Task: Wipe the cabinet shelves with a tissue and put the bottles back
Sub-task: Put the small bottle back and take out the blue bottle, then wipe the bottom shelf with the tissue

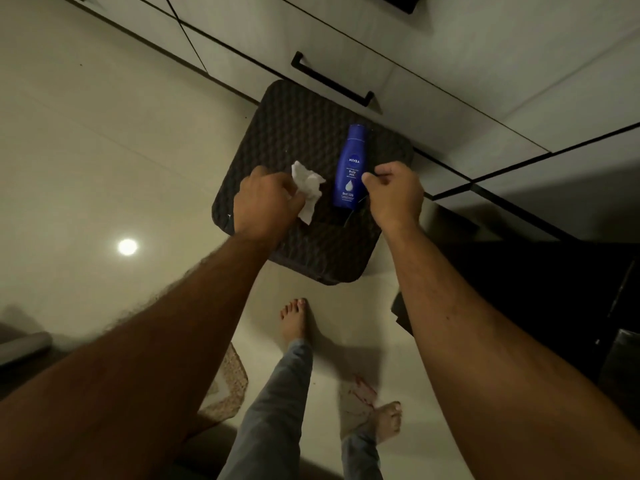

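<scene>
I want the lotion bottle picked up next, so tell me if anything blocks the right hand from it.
Nothing visible does. The blue bottle lies on the dark stool, and the right hand hovers just beside it. The tissue, held in the left hand, is on the bottle's other side.

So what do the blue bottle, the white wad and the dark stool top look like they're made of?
Blue bottle: likely glossy plastic; smooth with a printed label.
White wad, held in the left hand: soft tissue paper; crumpled, matte folds.
Stool top: dark woven-look surface, perhaps moulded plastic or rattan; regular bumpy pattern, hard to tell which.
</scene>
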